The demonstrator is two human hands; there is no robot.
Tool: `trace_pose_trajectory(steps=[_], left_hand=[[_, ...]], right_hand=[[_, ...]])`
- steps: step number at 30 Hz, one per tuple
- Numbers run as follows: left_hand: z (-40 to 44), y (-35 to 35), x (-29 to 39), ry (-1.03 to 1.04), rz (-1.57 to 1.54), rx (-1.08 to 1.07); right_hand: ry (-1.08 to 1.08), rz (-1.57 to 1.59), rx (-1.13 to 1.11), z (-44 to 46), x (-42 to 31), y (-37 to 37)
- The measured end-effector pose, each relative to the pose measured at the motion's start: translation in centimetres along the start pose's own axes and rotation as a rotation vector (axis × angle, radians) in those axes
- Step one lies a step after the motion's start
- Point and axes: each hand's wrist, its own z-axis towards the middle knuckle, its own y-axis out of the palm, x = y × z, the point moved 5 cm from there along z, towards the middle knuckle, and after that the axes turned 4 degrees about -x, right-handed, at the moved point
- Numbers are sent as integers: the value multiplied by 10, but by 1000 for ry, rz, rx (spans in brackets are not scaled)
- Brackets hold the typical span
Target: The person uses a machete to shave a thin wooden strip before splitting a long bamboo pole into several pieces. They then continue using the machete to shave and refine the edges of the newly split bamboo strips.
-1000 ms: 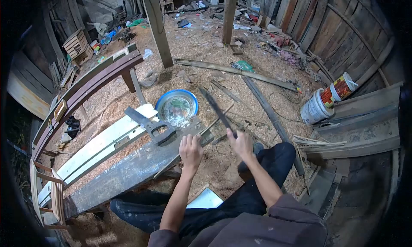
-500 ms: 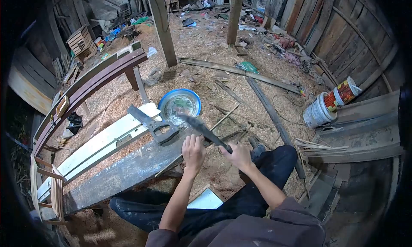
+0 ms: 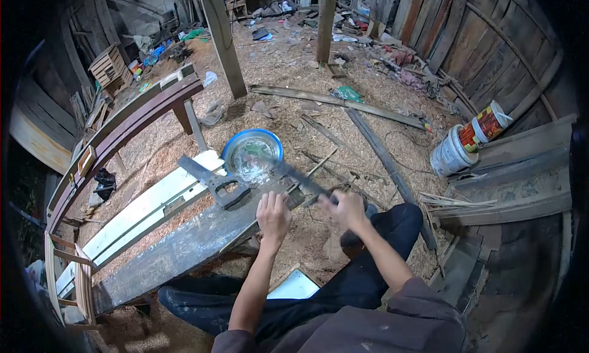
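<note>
My left hand (image 3: 273, 215) is closed on a long thin wooden stick (image 3: 319, 168) over the end of a dark, worn plank (image 3: 178, 249). The stick slants past the fist on both sides, from the plank's near edge toward the far right. My right hand (image 3: 347, 211) grips the handle of a dark machete (image 3: 299, 177). Its blade is smeared by motion, points up and left, and crosses over the stick near my left fist. Whether the blade touches the stick, I cannot tell. A handsaw (image 3: 222, 186) lies on the plank, left of my left hand.
A blue-rimmed basin (image 3: 274, 139) of water stands beyond the plank. White boards (image 3: 144, 209) lie alongside it. A curved wooden frame (image 3: 132, 117) stands left; buckets (image 3: 453, 153) are at right. Loose timbers (image 3: 386, 153) lie on shavings. Two posts (image 3: 228, 52) rise farther back.
My right hand and the machete have shifted slightly right and away from me, and the blade is now more blurred. The left hand keeps its place on the stick. The view has turned slightly.
</note>
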Motion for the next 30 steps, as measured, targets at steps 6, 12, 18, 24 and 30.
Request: trace_pose_trajectory(steps=[6,12,18,24,30], left_hand=[[-1,3,1,1,18,3],[-2,6,-1,26,74,-1],[-1,10,7,7,67,15],[1,13,6,12,66,12],[-1,11,9,7,64,3]], right_hand=[[132,108,138,31,37,-3],[-113,-56,15,20,51,6],[70,158,162,45,65,-3],[-229,-29,-64,31,27,0],[141,279,220,56,73,-21]])
